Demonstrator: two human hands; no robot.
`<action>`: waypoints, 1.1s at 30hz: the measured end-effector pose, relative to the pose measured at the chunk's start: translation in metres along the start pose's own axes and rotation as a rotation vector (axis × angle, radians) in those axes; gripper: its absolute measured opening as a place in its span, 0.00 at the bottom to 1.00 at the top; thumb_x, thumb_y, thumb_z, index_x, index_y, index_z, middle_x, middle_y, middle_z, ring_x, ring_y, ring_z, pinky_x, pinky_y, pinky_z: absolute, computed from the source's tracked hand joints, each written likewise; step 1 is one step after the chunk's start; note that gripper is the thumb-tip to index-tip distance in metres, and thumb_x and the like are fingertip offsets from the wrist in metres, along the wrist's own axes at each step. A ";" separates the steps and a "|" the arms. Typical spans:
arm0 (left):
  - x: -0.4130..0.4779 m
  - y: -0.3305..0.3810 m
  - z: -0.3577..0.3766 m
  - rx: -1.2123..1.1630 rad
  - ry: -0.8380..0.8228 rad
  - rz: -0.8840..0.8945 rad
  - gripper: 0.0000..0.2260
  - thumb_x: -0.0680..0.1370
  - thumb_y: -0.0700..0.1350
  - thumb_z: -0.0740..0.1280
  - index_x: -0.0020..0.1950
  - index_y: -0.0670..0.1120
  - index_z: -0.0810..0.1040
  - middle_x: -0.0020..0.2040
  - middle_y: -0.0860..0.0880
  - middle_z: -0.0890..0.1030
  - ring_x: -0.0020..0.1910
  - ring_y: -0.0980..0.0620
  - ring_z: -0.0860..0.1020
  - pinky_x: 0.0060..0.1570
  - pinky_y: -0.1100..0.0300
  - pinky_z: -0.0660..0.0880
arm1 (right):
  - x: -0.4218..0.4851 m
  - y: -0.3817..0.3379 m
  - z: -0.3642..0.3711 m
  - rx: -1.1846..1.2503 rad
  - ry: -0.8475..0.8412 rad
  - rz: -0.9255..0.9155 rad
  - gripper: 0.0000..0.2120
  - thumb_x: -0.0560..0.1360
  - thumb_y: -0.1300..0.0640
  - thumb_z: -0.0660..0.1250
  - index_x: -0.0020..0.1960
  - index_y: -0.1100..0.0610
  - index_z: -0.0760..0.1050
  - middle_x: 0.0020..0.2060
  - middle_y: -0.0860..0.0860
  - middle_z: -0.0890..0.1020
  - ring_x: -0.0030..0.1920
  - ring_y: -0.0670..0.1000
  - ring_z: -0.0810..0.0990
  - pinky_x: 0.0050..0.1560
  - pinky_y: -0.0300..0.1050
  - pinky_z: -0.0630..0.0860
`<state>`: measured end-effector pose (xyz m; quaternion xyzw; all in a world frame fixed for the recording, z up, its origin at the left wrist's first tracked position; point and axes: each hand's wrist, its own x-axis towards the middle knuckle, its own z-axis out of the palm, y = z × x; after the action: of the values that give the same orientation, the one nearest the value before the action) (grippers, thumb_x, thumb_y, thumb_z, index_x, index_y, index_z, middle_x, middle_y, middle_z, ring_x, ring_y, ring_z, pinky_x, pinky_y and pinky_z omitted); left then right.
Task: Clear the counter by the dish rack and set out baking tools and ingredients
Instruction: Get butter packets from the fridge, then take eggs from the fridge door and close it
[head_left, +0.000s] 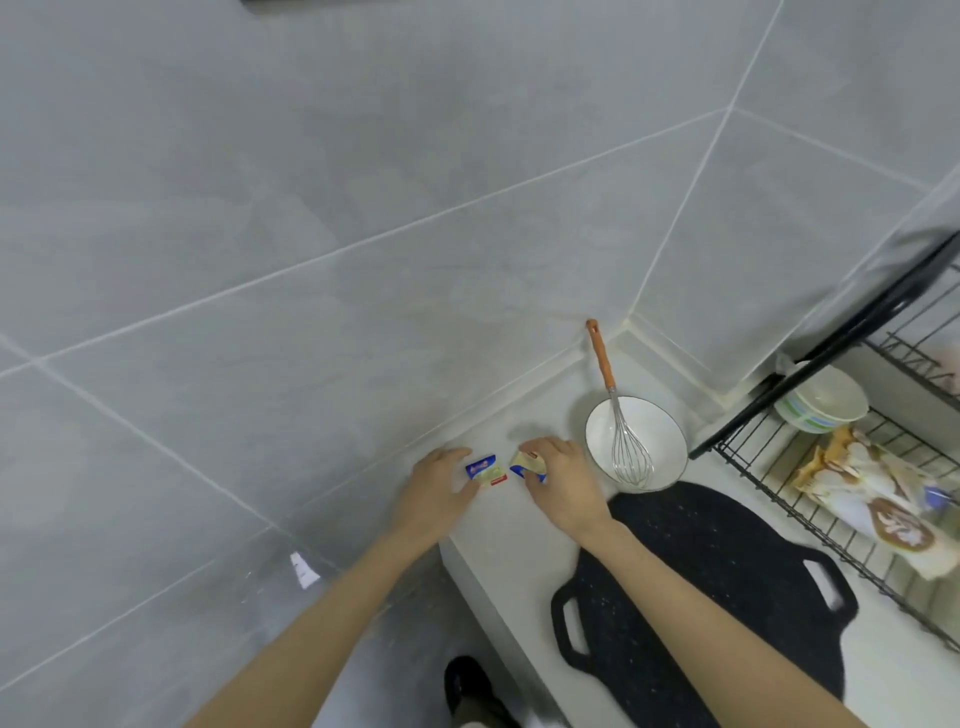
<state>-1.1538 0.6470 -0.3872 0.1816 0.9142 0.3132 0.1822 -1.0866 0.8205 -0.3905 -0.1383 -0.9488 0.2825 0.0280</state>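
Whisk (616, 410) leans in bowl (665, 436), handle toward wall (363, 182).

**Gloss, Wire and Speckle**

The butter packets (485, 469) are shiny printed wrappers. At two o'clock, a glossy white bowl (670, 431) holds a bright metal-wire whisk (626, 447). The board (717, 571) at five o'clock is matt, speckled black. The rack (754, 480) at three o'clock is black-coated wire.

Left forearm (322, 623) and right forearm (691, 613) bare from wrist to frame edge. Left hand (436, 493) and right hand (563, 486) ungloved. Low in frame: one dark, rounded shoe (465, 678), with tan cloth (485, 711) just beside it, garment unclear.
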 end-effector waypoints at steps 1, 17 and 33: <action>-0.007 -0.001 -0.005 -0.017 0.009 0.010 0.20 0.77 0.48 0.66 0.68 0.50 0.72 0.65 0.51 0.74 0.62 0.51 0.73 0.60 0.60 0.68 | -0.004 -0.005 -0.004 0.015 0.011 -0.009 0.17 0.73 0.64 0.66 0.61 0.57 0.77 0.56 0.52 0.79 0.57 0.55 0.74 0.56 0.39 0.68; -0.232 -0.057 -0.126 -0.243 0.396 -0.017 0.16 0.78 0.42 0.65 0.66 0.48 0.74 0.62 0.51 0.77 0.53 0.54 0.76 0.54 0.64 0.70 | -0.150 -0.169 -0.018 0.188 -0.080 -0.326 0.18 0.75 0.62 0.65 0.63 0.51 0.75 0.59 0.46 0.77 0.55 0.45 0.73 0.56 0.36 0.67; -0.495 -0.059 -0.116 -0.325 0.868 -0.268 0.15 0.79 0.43 0.64 0.66 0.49 0.74 0.61 0.53 0.78 0.54 0.56 0.76 0.50 0.66 0.70 | -0.300 -0.258 0.003 0.201 -0.380 -0.777 0.16 0.76 0.61 0.64 0.63 0.50 0.74 0.60 0.45 0.77 0.52 0.45 0.74 0.53 0.37 0.69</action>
<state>-0.7888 0.3238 -0.2303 -0.1163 0.8603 0.4728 -0.1511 -0.8630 0.5280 -0.2453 0.2864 -0.8865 0.3623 -0.0293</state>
